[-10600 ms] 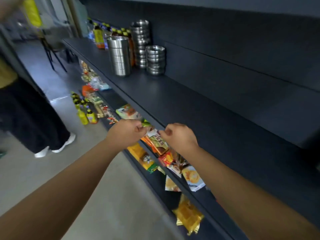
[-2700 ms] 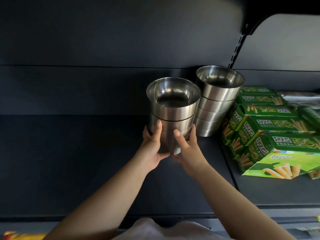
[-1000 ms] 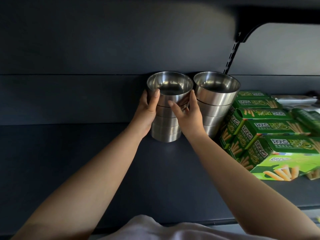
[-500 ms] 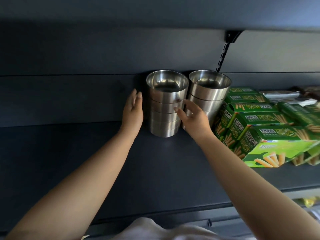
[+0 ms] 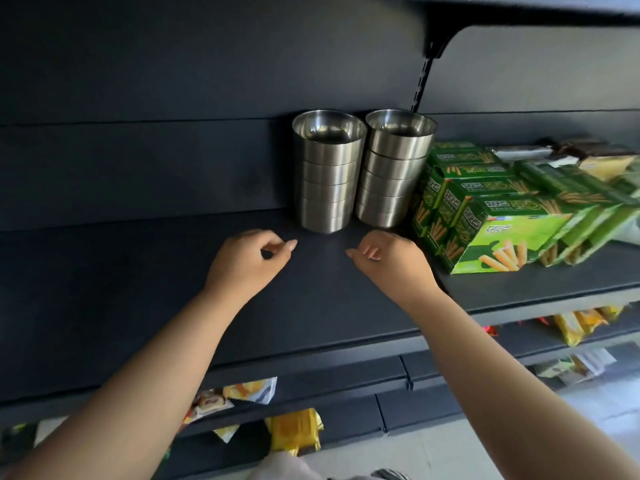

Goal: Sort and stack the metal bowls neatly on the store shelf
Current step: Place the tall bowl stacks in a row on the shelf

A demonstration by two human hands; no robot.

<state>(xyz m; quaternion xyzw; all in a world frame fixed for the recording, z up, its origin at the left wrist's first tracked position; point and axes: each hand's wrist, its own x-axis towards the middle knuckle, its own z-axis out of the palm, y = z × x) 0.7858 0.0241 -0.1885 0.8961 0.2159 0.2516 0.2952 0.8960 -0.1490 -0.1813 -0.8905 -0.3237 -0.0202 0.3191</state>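
Two stacks of metal bowls stand side by side at the back of the dark shelf (image 5: 138, 292). The left stack (image 5: 327, 174) and the right stack (image 5: 393, 171) nearly touch. My left hand (image 5: 247, 263) hovers over the shelf in front of the left stack, fingers loosely curled, holding nothing. My right hand (image 5: 389, 259) hovers in front of the right stack, also loosely curled and holding nothing. Neither hand touches a bowl.
Green snack boxes (image 5: 485, 216) lie packed against the right stack's right side. A shelf bracket (image 5: 420, 81) runs up the back wall behind the bowls. Lower shelves hold yellow snack packets (image 5: 294, 431). Another shelf overhangs above.
Both hands have let go of the left stack and drawn back toward me, down over the shelf. The stack stays against the back wall beside the right stack.
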